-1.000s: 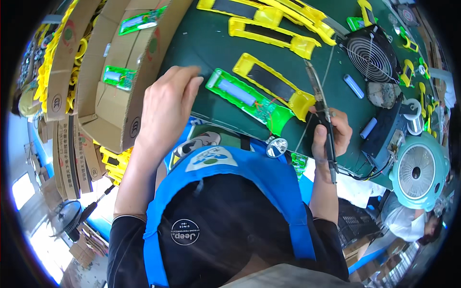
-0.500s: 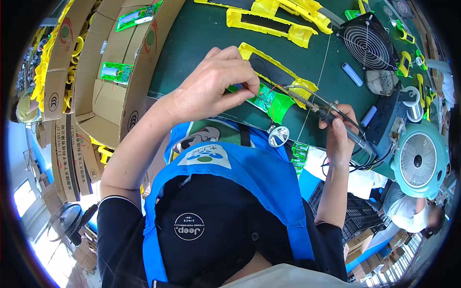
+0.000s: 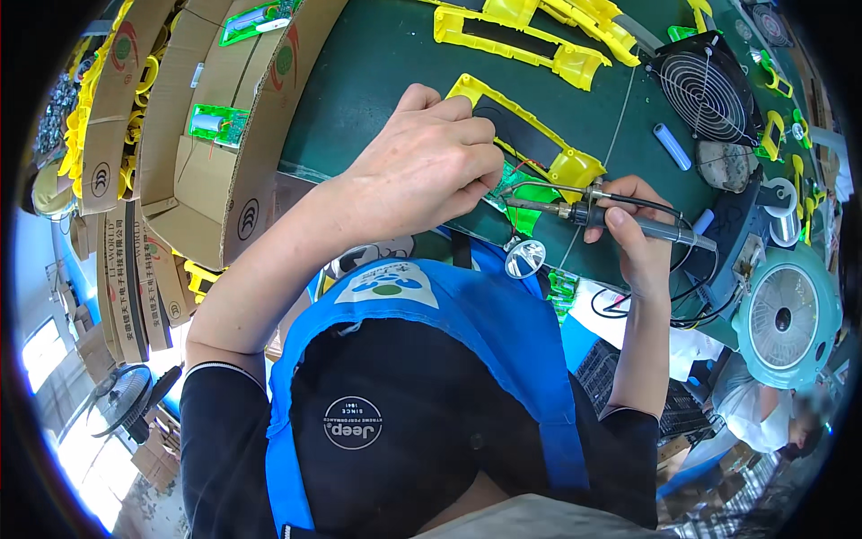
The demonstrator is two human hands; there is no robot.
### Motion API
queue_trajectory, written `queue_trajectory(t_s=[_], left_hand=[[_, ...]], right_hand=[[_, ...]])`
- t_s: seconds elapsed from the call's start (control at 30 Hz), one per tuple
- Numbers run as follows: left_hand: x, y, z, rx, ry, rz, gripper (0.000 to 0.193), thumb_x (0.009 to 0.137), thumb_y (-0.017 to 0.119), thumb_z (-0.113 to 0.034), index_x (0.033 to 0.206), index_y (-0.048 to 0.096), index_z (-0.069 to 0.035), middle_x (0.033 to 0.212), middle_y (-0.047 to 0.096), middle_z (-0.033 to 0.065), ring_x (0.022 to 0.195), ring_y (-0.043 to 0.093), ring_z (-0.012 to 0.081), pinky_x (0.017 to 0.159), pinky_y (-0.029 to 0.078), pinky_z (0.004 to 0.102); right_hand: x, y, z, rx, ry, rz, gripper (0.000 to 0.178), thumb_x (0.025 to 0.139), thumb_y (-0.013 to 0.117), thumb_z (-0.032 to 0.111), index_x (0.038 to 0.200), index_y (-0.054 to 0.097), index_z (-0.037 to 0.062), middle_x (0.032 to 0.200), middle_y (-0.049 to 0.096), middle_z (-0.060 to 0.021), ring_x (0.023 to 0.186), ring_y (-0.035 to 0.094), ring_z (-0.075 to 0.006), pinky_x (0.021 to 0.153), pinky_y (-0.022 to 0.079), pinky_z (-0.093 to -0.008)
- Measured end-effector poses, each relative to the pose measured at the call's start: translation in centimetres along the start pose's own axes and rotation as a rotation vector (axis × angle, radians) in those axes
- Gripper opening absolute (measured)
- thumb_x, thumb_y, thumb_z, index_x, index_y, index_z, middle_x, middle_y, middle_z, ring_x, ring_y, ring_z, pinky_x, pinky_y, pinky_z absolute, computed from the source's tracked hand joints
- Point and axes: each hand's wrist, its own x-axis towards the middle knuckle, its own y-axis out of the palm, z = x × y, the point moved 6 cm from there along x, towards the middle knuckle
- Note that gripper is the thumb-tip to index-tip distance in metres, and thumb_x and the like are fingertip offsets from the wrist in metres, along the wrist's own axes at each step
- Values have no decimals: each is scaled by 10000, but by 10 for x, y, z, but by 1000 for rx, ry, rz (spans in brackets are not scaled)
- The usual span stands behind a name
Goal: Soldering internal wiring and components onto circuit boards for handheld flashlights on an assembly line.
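My left hand (image 3: 429, 166) is closed in a pinch over the left part of a green plastic housing (image 3: 536, 195). What its fingertips grip is hidden under the hand. In my right hand (image 3: 639, 235) is a soldering iron (image 3: 663, 230) with a thin curved feed tube along it; its tip points left, over the housing near the left fingers. Part of a circuit board with red wires shows by the fingertips. A round silvery lamp reflector (image 3: 524, 259) hangs off the near end of the housing, at the table's edge. Just beyond lies a yellow plastic frame (image 3: 575, 167).
At left, an open cardboard box (image 3: 202, 184) holds green housings with blue cells. More yellow frames (image 3: 503, 40) lie on the green table (image 3: 359, 81). To the right are a black fan (image 3: 705, 90), a blue cell (image 3: 672, 146), a solder spool (image 3: 784, 225) and a teal fan (image 3: 783, 314).
The soldering iron has swung lower and more level, its tip now over the housing. My left hand has shifted slightly right and down, covering more of the circuit board.
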Motion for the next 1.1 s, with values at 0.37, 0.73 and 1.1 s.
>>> queue_trajectory(t_s=[0.37,0.73,1.1], left_hand=[[3,2,2,22,11,7,115,672,687,-50,721,598,-105,724,529,18,762,530,193,811,372,379],[6,0,0,21,3,40,88,687,682,-59,705,607,-102,724,540,21,763,535,194,818,367,380],[8,1,3,14,-5,44,104,685,678,-46,721,593,-94,720,541,34,749,555,207,824,378,385]], right_hand=[[2,3,5,-113,16,-5,295,783,659,214,909,554,-31,706,608,-86,599,609,-128,601,493,-232],[-2,-9,-4,-10,-47,-18,321,795,681,214,931,560,-49,767,628,-107,628,633,-149,614,515,-247],[-5,-16,-7,88,-91,-109,351,804,686,240,958,547,-43,742,631,-109,647,639,-170,672,494,-263]])
